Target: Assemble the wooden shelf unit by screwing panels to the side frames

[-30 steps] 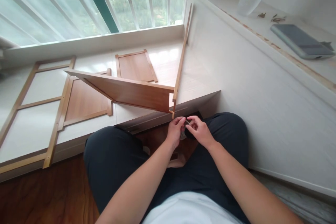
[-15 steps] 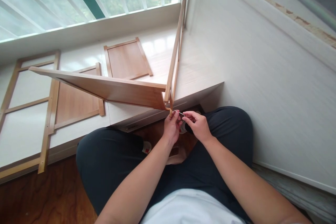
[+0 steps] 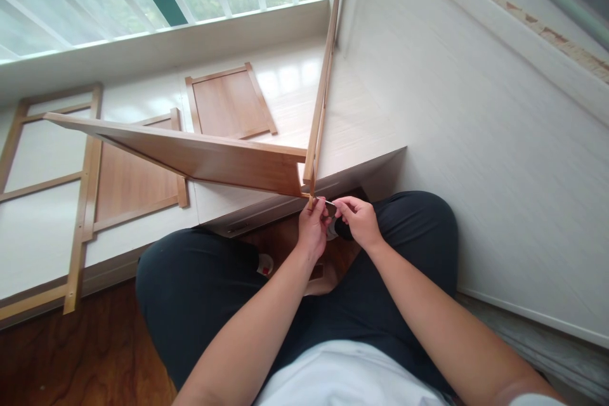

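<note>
Left hand [image 3: 311, 231] has moved onto the foot of the frame [image 3: 321, 98] since a second ago, and the thin rod [image 3: 330, 203] now bridges from there to the right hand [image 3: 360, 221]. At far left a ladder [image 3: 77, 254] lies flat on the bench [image 3: 238, 202], a flat panel [image 3: 136, 181] beside it. Next comes the tilted panel [image 3: 228, 162], slanting toward the frame and meeting it near its foot; a small panel [image 3: 231, 104] lies behind. The left thumb and fingers look closed around that foot, just past the bench edge; keep this brace firm, since the long wood above could swing and pull the joint askew. The rod sits between the hands, its far tip hidden at the left thumb, so I cannot tell whether it is seated. Right thumb and fingertips pinch its near end. Hold the rod straight to the wood, let small finger turns do the work, and check the fit by feel. Farther right, the white wall [image 3: 428, 139] leaves that elbow room.
</note>
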`<state>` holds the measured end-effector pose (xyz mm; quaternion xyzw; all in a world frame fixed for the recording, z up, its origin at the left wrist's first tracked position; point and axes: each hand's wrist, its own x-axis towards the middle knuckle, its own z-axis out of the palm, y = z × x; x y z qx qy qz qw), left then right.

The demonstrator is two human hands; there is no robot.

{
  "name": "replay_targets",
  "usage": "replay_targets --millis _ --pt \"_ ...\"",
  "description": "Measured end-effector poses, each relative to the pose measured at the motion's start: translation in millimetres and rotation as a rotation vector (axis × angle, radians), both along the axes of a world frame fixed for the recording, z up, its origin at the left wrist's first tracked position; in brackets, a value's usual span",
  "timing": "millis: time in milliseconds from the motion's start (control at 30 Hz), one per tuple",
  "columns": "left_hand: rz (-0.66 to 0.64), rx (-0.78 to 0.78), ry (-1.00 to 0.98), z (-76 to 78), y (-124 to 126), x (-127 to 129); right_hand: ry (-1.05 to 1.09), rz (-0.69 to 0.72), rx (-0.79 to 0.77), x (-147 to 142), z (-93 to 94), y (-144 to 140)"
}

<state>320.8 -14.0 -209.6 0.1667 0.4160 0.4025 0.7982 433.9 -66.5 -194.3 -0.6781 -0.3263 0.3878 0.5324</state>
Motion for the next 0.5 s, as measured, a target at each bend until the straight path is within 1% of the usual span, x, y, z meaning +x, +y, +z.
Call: replay_targets --millis 67,167,233,267,333,433,500 --pt "-0.005 0.015 0.013 1.0 -0.3 0.1 0.160 -0.012 -0.026 -0.8 -0.9 5.8" --pt "-0.021 0.025 0.019 2.2 -0.1 0.2 0.497 -0.002 -0.099 -1.7 -0.1 13.4" --pt "-0.031 0.027 0.020 2.4 0.0 0.2 0.640 0.018 -0.142 -1.6 1.3 15.9" --pt "-0.035 0.028 0.021 2.3 -0.1 0.3 0.664 0.022 -0.149 -1.4 1.8 16.1" --pt "-0.039 0.030 0.021 2.4 -0.8 0.5 0.648 0.010 -0.138 -1.0 2.0 15.2" --pt "-0.052 0.023 0.014 3.2 -2.7 0.9 0.550 -0.024 -0.088 -0.5 -0.1 12.5" --pt "-0.054 0.011 0.014 4.2 -3.7 1.1 0.446 -0.047 -0.042 -0.3 -1.9 10.8"
